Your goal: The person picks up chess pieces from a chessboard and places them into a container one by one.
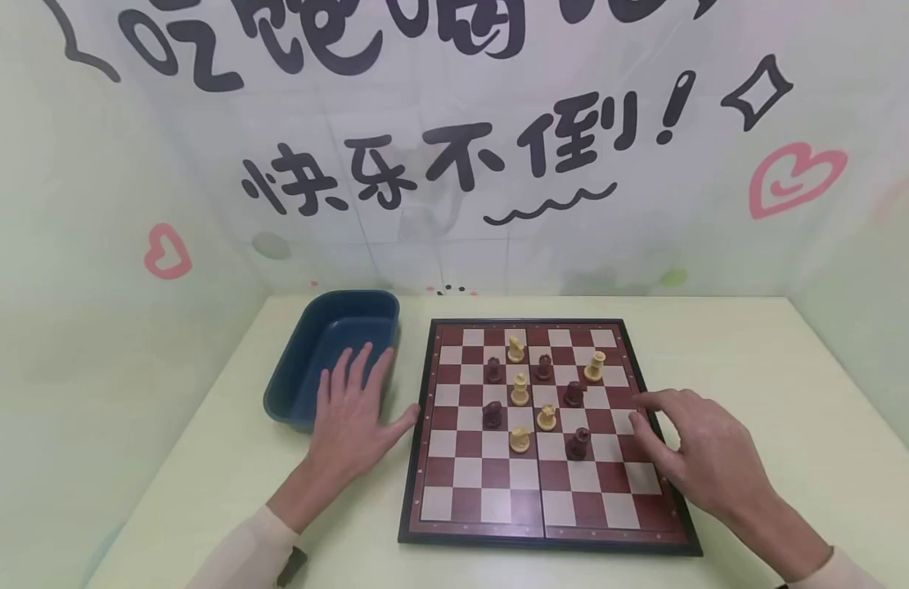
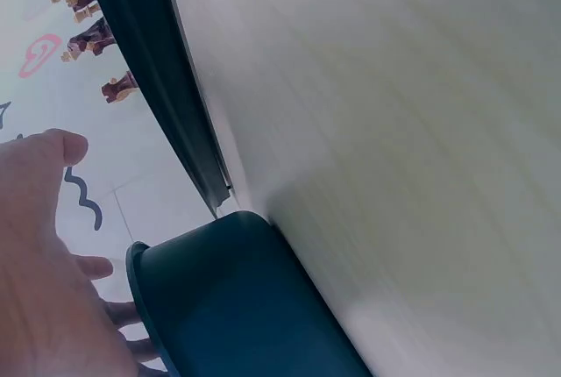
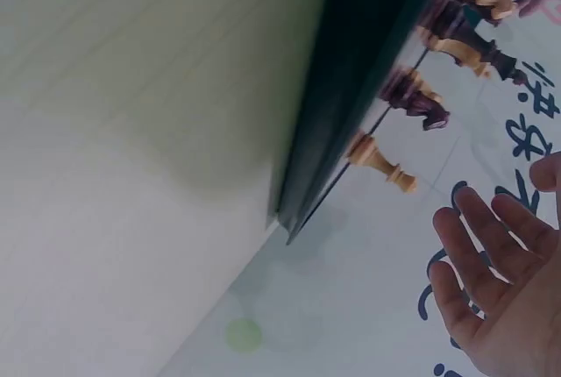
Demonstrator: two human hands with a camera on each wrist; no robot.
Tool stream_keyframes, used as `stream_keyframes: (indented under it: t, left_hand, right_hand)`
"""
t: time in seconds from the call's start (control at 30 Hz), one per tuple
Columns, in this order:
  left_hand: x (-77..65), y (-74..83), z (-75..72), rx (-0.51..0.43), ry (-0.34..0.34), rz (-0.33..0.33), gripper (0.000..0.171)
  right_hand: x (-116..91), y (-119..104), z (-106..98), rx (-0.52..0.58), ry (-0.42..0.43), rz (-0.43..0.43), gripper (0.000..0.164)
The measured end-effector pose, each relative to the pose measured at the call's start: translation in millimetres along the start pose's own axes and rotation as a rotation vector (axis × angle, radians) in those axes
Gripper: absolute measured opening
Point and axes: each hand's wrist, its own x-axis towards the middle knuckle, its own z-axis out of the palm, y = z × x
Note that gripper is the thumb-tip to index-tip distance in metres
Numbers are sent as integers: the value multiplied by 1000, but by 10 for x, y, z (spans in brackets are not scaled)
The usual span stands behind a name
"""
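A red-and-white chessboard with a black edge lies flat, with several cream and dark chess pieces standing on its middle and far squares. Among them are a cream knight and a dark knight. My left hand hovers with spread fingers over the near right side of a dark blue plastic bin; its thumb points to the board's left edge. Beside the board's right edge is my right hand, fingers loosely bent and nothing held. In the right wrist view, a tall cream piece stands apart from the fingers.
A pale table carries the board and the bin, which stands left of the board. Behind the table hangs a light backdrop with black lettering and pink hearts. Similar pale sheets close off the left and right sides.
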Motion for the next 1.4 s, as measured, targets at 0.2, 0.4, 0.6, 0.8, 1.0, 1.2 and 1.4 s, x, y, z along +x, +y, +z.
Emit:
stream_keyframes:
  t: [0.2, 0.4, 0.6, 0.8, 1.0, 1.2, 1.4]
  left_hand:
    - [-37, 42, 2, -41, 104, 70, 85]
    - [-141, 187, -53, -59, 203, 323, 84]
    - [-382, 339, -69, -83, -73, 437, 99]
    - [-431, 367, -3, -82, -259, 363, 113]
    - [-440, 363, 61, -69, -321, 363, 120]
    - [-410, 383, 62, -63, -327, 382, 118]
    - [-362, 382, 57, -69, -345, 345, 114]
  right_hand:
    - [23, -40, -7, 31, 56, -110, 21]
    - [11, -114, 34, 48, 25, -143, 22]
    - [-14, -188, 120, 28, -51, -151, 28]
    - [-2, -196, 183, 30, -92, -145, 36]
    - [10, -227, 213, 35, -144, -121, 40]
    - [3, -240, 231, 26, -140, -123, 39]
    - [5, -221, 244, 17, -160, -106, 37]
